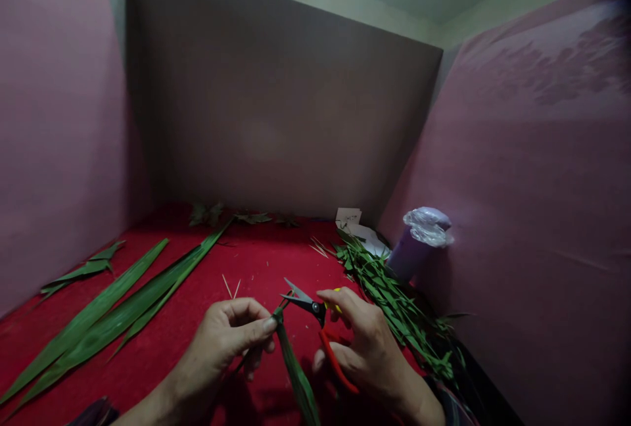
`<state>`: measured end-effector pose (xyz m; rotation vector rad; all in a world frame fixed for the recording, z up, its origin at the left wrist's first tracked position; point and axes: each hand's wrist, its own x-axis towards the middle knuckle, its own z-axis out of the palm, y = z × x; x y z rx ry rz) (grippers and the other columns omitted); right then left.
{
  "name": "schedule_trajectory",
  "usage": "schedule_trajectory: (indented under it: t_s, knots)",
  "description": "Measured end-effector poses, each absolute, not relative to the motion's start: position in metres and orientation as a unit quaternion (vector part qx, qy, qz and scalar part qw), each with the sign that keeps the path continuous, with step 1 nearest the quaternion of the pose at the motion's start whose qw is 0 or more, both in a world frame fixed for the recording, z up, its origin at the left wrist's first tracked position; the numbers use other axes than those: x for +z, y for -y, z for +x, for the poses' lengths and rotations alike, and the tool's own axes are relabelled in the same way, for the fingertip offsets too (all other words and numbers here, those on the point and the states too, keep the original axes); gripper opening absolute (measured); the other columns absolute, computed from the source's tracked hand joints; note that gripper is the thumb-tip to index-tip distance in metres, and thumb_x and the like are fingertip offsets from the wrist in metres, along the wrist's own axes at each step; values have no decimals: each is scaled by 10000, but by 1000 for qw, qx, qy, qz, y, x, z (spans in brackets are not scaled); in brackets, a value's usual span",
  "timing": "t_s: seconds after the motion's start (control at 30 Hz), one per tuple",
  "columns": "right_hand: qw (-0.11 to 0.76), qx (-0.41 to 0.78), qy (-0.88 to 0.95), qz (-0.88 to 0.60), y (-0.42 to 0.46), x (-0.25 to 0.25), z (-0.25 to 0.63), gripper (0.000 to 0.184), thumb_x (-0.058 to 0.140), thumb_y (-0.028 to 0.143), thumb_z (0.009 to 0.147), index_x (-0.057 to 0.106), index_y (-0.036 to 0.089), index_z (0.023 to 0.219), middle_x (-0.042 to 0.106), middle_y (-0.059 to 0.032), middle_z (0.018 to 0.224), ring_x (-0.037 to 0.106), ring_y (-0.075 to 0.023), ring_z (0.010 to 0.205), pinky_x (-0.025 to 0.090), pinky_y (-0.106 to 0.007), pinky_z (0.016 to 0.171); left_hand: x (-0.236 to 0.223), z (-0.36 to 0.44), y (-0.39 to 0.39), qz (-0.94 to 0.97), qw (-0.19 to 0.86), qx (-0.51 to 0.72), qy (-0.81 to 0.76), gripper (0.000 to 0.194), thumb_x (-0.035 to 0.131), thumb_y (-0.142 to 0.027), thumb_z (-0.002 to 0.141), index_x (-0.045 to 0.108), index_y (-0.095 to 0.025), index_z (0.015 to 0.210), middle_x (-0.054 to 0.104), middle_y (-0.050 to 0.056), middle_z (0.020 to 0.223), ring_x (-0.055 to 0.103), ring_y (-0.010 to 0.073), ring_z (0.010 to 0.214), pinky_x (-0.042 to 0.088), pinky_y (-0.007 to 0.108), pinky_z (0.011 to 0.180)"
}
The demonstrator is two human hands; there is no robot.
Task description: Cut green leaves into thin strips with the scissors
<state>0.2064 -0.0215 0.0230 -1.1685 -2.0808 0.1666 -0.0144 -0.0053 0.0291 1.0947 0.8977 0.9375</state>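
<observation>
My left hand (236, 331) pinches a folded green leaf (298, 373) near its knotted-looking top, and the leaf's long blade hangs down toward the front. In my right hand (367, 334) is a pair of scissors (315, 307) with red and yellow handles. The blades are spread and point left, right at the tip of the leaf above my left fingertips; whether they touch it I cannot tell. Just beyond my left hand lie thin toothpicks (231, 286) on the red cloth (266, 252).
Long broad leaves (118, 307) and a folded leaf (89, 268) lie at left. A heap of narrow green leaves (394, 301) spreads at right, before a purple container (414, 248) with plastic wrap. More toothpicks (319, 246) and white paper (367, 238) lie farther back. Walls enclose three sides.
</observation>
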Motion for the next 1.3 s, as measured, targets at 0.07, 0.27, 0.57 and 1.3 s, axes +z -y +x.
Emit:
schedule_trajectory:
  t_s: [0.07,0.27,0.57,1.3]
  knots:
    - [359,51,816,-451,22,23,207,544,743,321,647,512,189,1121,581,-34,821,539,-183,699,428,-287,622,29,-14,5,477,670,406,-398,239,701,-322,652,580,-125,589,585,0,486,447,69,378,365,173,348]
    - [346,20,827,-442,20,18,209,532,723,234,661,511,174,1145,583,-28,770,542,-188,676,427,-292,606,29,-12,7,468,676,402,-403,250,700,-324,654,563,-126,591,603,7,489,441,61,358,353,159,327]
    - [380,-22,822,-424,15,5,212,592,727,137,620,510,187,1169,616,-23,752,561,-180,640,453,-283,587,32,-11,9,451,690,386,-415,258,718,-317,617,555,-123,570,606,16,468,430,54,321,332,149,302]
    - [409,-19,785,-464,13,8,212,381,616,144,744,546,135,1118,664,-48,727,589,-157,583,454,-244,542,29,-13,8,455,694,380,-408,252,705,-317,645,546,-132,586,596,5,484,431,57,344,343,154,312]
